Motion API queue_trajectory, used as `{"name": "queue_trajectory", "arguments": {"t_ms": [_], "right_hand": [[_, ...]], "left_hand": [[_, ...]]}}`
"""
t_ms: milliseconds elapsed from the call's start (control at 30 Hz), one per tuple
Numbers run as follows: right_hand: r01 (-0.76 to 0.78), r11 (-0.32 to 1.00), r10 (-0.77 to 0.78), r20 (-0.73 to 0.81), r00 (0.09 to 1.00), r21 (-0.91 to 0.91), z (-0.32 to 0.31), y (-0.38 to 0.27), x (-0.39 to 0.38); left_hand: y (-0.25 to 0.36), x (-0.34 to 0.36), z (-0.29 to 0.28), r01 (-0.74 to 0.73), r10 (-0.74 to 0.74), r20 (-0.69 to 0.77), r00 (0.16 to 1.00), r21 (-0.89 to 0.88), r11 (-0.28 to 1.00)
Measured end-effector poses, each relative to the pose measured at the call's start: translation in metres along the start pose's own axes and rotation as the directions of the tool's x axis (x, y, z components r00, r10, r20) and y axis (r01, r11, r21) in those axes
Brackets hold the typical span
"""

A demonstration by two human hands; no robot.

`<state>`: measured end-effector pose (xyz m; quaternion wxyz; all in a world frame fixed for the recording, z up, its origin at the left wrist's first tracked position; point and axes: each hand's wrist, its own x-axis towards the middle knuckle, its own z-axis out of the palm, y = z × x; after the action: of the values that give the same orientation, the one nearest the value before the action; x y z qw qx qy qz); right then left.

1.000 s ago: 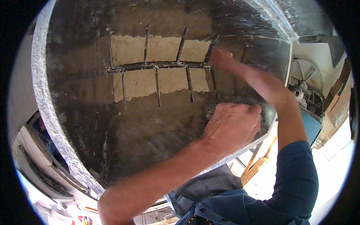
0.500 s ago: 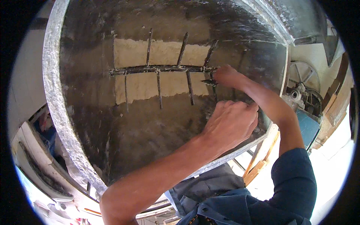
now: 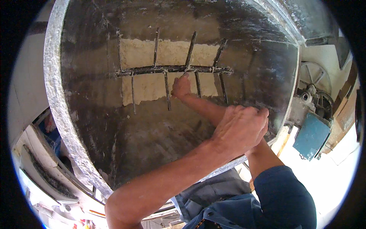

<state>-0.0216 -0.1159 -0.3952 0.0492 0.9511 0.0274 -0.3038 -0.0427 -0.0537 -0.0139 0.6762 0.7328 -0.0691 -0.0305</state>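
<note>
A dark bar (image 3: 146, 70) with several thin cross rods (image 3: 155, 49) spans the inside of a large dark-walled trough (image 3: 89, 76). Below it lies a pale, doughy-looking layer (image 3: 139, 89). Just under the bar, my right hand (image 3: 181, 86) has its fingers curled, with the fingertips at a rod joint; whatever they hold is hidden. My left hand (image 3: 241, 129) is closed above my right forearm, knuckles up, near the trough's near right side. Its palm and fingertips are out of sight, so I cannot see if it grips anything.
A thick, whitish crusted rim (image 3: 55, 68) borders the trough on the left. Outside on the right are a spoked wheel (image 3: 314, 74), machine parts and a teal box-like housing (image 3: 312, 135). Pale curved boards (image 3: 36, 147) stand at the lower left.
My right hand has moved left along the bar, its forearm now passing under my left hand. A dark pointed piece seen beside it earlier is no longer visible. My left hand has shifted slightly right.
</note>
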Motion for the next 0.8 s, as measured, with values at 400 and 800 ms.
{"name": "queue_trajectory", "arguments": {"t_ms": [400, 800], "right_hand": [[0.619, 0.768, -0.608, 0.118, 0.785, -0.162, -0.156, 0.108, 0.097], [0.785, 0.191, -0.819, 0.345, 0.458, -0.589, -0.23, 0.127, 0.132]], "left_hand": [[-0.002, 0.003, -0.011, 0.003, -0.003, 0.004, 1.0, 0.019, 1.0], [-0.003, 0.002, -0.011, -0.005, 0.004, 0.014, 1.0, 0.063, 0.998]]}}
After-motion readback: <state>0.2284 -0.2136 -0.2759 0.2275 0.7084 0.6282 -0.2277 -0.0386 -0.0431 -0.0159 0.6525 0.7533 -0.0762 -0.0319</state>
